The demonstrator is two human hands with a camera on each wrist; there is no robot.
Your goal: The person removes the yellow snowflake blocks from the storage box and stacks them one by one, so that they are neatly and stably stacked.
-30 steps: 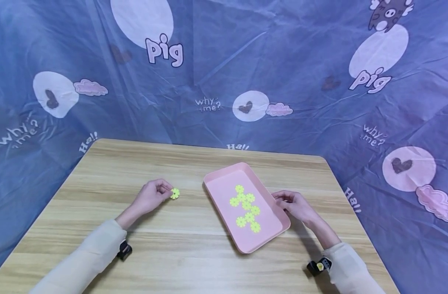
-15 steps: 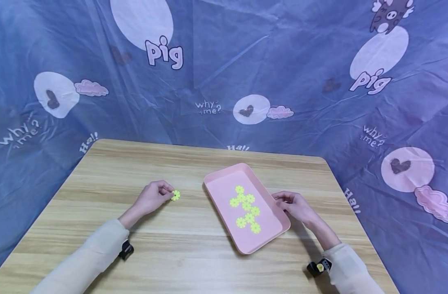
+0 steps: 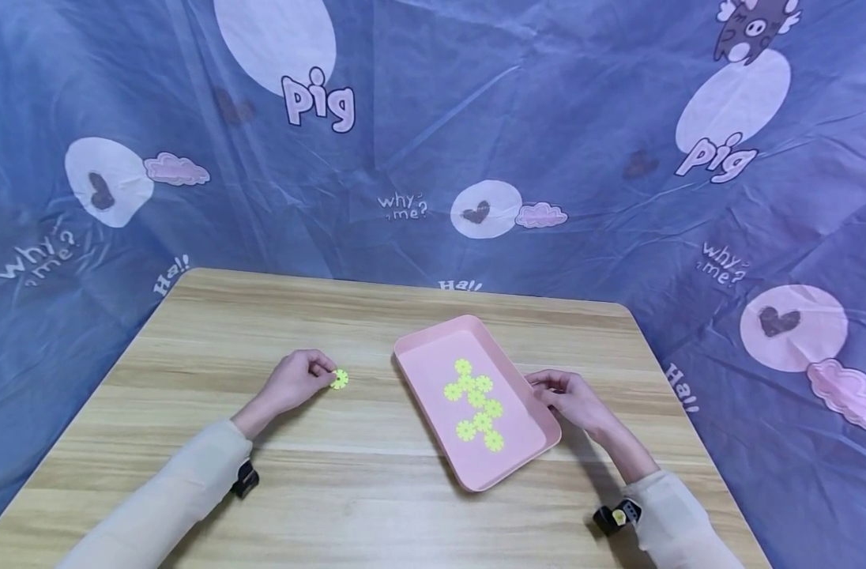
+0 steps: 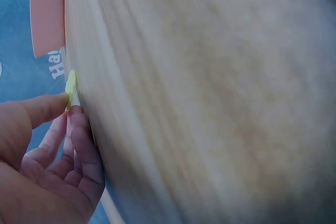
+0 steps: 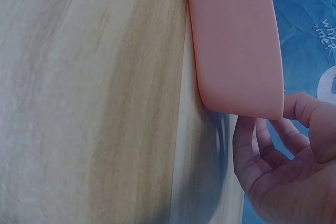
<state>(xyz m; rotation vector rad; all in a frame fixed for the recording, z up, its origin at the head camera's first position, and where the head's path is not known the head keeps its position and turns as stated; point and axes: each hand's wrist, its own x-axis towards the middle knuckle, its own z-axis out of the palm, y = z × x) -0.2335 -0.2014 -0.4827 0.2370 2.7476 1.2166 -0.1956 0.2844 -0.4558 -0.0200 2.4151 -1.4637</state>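
Between the thumb and fingertips of my left hand (image 3: 293, 382) is a small yellow-green flower-shaped disc (image 3: 340, 379) with a hole in its middle. In the left wrist view the disc (image 4: 71, 84) appears edge-on, low beside the tabletop. A shallow pink tray (image 3: 427, 344) lies at an angle to the right, with several matching flower discs (image 3: 482, 421) flat on its floor. My right hand (image 3: 574, 401) grips the tray's right side. The right wrist view shows the thumb at the rim of the tray (image 5: 239, 51) and the other fingers against its outer wall.
Everything rests on a wood-grain table (image 3: 348, 506). A blue printed cloth (image 3: 419, 134) hangs behind it and along both sides. Small black devices are strapped at the left wrist (image 3: 245, 480) and right wrist (image 3: 616, 516).
My left hand has shifted very slightly toward me and to the right with the disc. The tray, its discs and my right hand stay where they were.
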